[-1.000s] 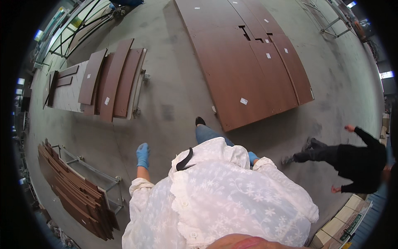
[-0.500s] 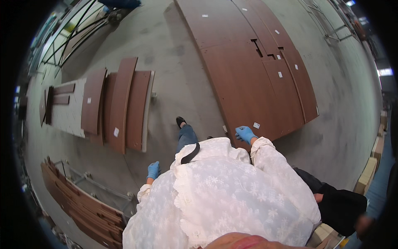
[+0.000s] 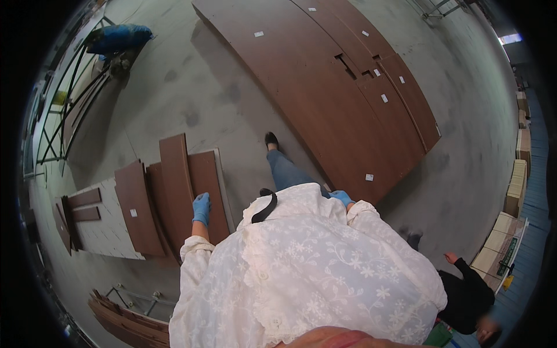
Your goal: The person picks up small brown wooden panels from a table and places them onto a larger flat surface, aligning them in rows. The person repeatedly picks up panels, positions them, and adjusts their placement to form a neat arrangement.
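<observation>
My left hand, in a blue glove, hangs with its fingers curled in and nothing seen in them. From above it overlaps a stack of reddish-brown panels on my left; I see no grip on them. My right hand, gloved in blue too, is low by my side, beside the near end of a long brown panel stack. Its fingers are mostly hidden by my white blouse. Cut-out slots and small white labels show on that stack's top.
One of my feet steps on the grey floor between the stacks. More panels stand at the lower left by a metal frame. A rack with a blue bundle is at the far left. At the lower right is another person in black, near pale boxes.
I have stepped forward and the view has turned, so the panel stacks shift. My left hand has swung forward, and my right hand has dropped back toward my body.
</observation>
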`<move>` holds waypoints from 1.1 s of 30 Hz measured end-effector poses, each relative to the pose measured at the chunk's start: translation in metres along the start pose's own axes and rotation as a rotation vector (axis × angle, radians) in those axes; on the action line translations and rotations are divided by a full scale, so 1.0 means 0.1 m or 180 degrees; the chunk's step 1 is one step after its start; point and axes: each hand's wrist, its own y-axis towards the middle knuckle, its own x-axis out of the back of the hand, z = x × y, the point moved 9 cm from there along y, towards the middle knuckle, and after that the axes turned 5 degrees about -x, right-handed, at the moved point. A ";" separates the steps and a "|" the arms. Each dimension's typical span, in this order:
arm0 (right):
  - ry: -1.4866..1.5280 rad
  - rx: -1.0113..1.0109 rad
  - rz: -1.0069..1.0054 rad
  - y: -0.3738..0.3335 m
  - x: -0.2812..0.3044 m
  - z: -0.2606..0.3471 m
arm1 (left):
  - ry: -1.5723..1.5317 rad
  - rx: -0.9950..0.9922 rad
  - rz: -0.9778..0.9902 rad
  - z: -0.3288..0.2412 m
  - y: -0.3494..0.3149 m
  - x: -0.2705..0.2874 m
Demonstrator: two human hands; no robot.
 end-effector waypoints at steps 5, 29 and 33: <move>-0.0113 -0.0054 0.0072 0.43 0.10 0.97 | 0.0087 -0.0199 0.0281 -0.90 0.76 -0.36; -0.0982 0.0855 0.0212 2.92 0.08 5.45 | 0.2303 -0.0293 0.0116 -2.77 3.27 0.12; -0.0237 0.0519 0.0548 3.24 -0.39 6.49 | 0.1400 0.0260 -0.0436 -3.29 3.79 0.66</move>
